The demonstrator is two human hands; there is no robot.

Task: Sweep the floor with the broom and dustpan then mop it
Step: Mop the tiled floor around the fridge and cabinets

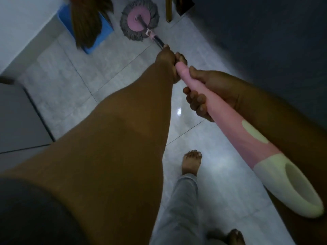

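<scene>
At the far left, a grey cabinet (19,117) is seen standing on the tiled floor (62,85). Farther off, the broom (88,22) is seen with its brown bristles hanging over a blue plastic item (106,30), whose kind cannot be told. To the right of these, the mop head (139,19), a pink disc ringed with grey strands, is laid flat on the floor at the far end. The left hand (168,61) is wrapped around the mop handle (230,124) where the pink grip meets the dark shaft. A bare foot (192,163) is planted on the near tiles. Nearer on the pink grip, the right hand (212,91) is clasped, its fingers (196,101) curled round from beneath. A dark wall (265,32) is seen on the right.
</scene>
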